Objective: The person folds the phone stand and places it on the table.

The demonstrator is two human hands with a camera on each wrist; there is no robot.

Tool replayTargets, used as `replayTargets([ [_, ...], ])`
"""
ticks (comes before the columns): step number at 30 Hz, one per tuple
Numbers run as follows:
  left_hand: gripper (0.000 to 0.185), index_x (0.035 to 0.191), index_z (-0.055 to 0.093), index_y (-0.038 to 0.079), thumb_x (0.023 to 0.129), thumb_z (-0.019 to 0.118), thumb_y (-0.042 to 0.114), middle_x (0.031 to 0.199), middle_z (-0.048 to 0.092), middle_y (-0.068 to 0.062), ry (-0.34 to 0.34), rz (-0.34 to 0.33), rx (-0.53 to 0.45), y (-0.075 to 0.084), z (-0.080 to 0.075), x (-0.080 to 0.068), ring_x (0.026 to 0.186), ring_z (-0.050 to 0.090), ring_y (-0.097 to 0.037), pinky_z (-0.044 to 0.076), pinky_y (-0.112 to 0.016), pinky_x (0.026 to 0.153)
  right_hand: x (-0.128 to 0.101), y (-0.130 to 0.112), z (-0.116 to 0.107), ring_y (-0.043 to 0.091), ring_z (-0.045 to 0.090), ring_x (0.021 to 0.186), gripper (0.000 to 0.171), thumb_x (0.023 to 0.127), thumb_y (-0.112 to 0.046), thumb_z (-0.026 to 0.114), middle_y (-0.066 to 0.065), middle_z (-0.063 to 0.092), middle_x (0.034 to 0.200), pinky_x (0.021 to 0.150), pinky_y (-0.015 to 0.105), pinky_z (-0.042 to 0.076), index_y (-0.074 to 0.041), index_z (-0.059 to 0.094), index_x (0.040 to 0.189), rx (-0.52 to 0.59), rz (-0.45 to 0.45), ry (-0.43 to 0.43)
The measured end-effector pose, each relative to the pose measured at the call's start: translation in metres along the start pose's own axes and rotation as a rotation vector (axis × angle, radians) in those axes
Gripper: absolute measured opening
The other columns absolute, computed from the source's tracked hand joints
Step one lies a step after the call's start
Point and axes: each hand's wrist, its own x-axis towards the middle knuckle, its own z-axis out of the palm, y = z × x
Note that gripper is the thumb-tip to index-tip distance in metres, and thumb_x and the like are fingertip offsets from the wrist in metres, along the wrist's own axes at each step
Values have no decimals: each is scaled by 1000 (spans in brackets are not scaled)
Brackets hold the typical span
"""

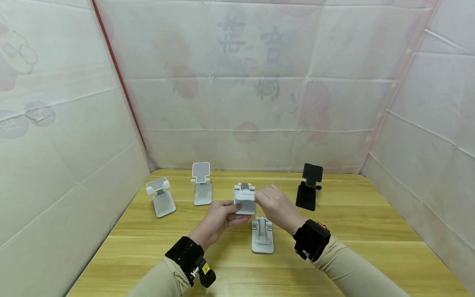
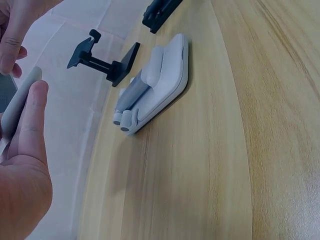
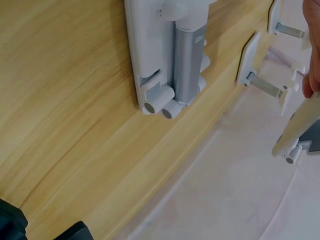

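My left hand (image 1: 220, 216) holds a white folding phone stand (image 1: 245, 206) above the table, its thumb on the front of the base. Curled fingers of my right hand (image 1: 272, 202) pinch the stand's upper part at its right edge. The left wrist view shows the held stand (image 2: 20, 105) edge-on along the left fingers, with the right hand (image 2: 15, 35) above. Just below the hands, a folded white phone stand (image 1: 262, 239) lies flat on the table, its grey arm and hinge knobs facing up. In the right wrist view, the held stand (image 3: 297, 127) is partly cut off.
Two unfolded white phone stands, one at far left (image 1: 161, 200) and one at back left (image 1: 202, 185), stand on the wooden table (image 1: 222, 268). A black phone stand (image 1: 309, 187) stands at back right. Another black object (image 2: 160, 15) shows in the left wrist view. Printed sheets surround the table.
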Motion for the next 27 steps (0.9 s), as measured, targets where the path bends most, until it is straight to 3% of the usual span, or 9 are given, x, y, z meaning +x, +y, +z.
replayTargets([
  [6, 41, 138, 52, -15, 108, 48, 12, 127, 64, -32, -32, 18, -46, 1, 1, -1, 110, 71, -33, 59, -36, 94, -3, 1, 2, 14, 55, 74, 27, 107, -1, 41, -3, 53, 76, 72, 29, 50, -10, 56, 86, -5, -27, 0],
  [16, 57, 144, 49, -8, 113, 35, 38, 128, 65, -29, -64, 23, -139, 3, 2, 0, 112, 71, -33, 58, -41, 98, -4, 0, 0, 14, 59, 78, 22, 92, 11, 54, -3, 53, 76, 75, 29, 51, -10, 56, 86, -25, -48, -25],
  [23, 56, 143, 51, -8, 111, 44, 36, 125, 67, -28, -34, 8, -131, 2, 2, -1, 108, 72, -31, 59, -40, 97, -6, 0, 3, 14, 55, 75, 21, 94, 9, 55, -3, 53, 76, 74, 29, 49, -10, 55, 84, -29, -83, -27],
  [27, 54, 142, 52, -9, 110, 45, 34, 123, 68, -28, -18, 8, -133, 1, 0, -1, 105, 73, -29, 60, -39, 95, -8, 1, 3, 13, 57, 77, 15, 95, 3, 64, -3, 58, 78, 75, 28, 50, -9, 59, 88, -4, -100, -24],
])
